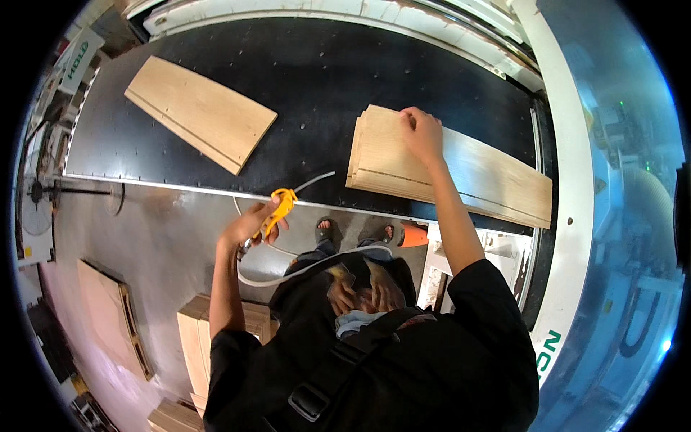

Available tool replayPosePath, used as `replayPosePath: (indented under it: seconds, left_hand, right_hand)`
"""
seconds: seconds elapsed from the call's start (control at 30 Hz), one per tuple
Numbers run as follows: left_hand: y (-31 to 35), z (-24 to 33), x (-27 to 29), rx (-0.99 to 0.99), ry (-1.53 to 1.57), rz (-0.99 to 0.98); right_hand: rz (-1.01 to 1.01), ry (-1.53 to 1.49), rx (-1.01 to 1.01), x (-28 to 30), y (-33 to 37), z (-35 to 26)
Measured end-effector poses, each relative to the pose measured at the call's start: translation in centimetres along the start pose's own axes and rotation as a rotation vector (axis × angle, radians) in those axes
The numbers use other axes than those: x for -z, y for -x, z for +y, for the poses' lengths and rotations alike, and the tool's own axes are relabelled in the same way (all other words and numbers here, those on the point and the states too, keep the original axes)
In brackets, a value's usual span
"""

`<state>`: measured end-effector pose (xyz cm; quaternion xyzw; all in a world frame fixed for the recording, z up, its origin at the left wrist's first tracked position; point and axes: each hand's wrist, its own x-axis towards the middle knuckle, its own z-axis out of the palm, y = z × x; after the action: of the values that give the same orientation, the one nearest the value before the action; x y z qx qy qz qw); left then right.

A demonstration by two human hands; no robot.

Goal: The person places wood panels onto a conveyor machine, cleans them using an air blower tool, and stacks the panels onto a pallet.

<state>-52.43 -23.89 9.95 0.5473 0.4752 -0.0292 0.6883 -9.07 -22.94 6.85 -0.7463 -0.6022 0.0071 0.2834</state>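
Note:
My left hand (253, 225) is closed around a yellow air blow gun (282, 207), held just off the table's near edge. The gun's thin metal nozzle (315, 180) points right and away over the black table (317, 86). A pale hose hangs from the gun near my waist. At the right, a stack of light wooden boards (497, 173) lies on the table. My right hand (422, 133) is curled over the stack's far edge, gripping the top board; its fingertips are partly hidden. Another grooved wooden board (201, 114) lies flat at the far left, apart from both hands.
A white machine frame (568, 237) borders the table on the right, with blue sheeting (630, 237) beyond it. Wooden boards are stacked on the floor at lower left (193, 338). A flat panel on a pallet (111, 317) lies farther left. An orange object (413, 235) is near my feet.

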Motion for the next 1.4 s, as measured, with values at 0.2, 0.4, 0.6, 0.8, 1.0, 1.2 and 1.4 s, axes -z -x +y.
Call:
replayPosePath:
  seconds: [0.2,0.4,0.6,0.8,1.0,1.2,1.4]
  left_hand:
    - [0.0,0.4,-0.5,-0.057,0.064,-0.049]
    - [0.3,0.1,-0.3,-0.089,0.107,-0.062]
    - [-1.4,0.1,0.4,-0.041,0.014,0.02]
    - [-0.4,0.3,0.1,-0.031,0.057,-0.005]
    - [-1.0,-0.9,0.9,0.022,0.028,0.031]
    - [-0.4,-0.1,0.3,-0.059,0.058,-0.008]
    - [0.7,1.2,0.2,-0.162,0.093,0.032]
  right_hand:
    - [0.042,-0.034,-0.01,-0.4,-0.1,0.1]
    - [0.14,0.044,0.018,-1.6,-0.3,0.0]
    - [0.124,0.016,-0.041,-1.0,-0.3,1.0]
    - [0.151,0.029,-0.041,-1.6,-0.1,0.8]
    - [0.176,0.021,-0.027,-2.0,-0.1,0.9]
    - [0.163,0.031,-0.063,-2.0,0.3,1.4]
    - [0.281,-0.41,-0.089,0.9,0.3,0.0]
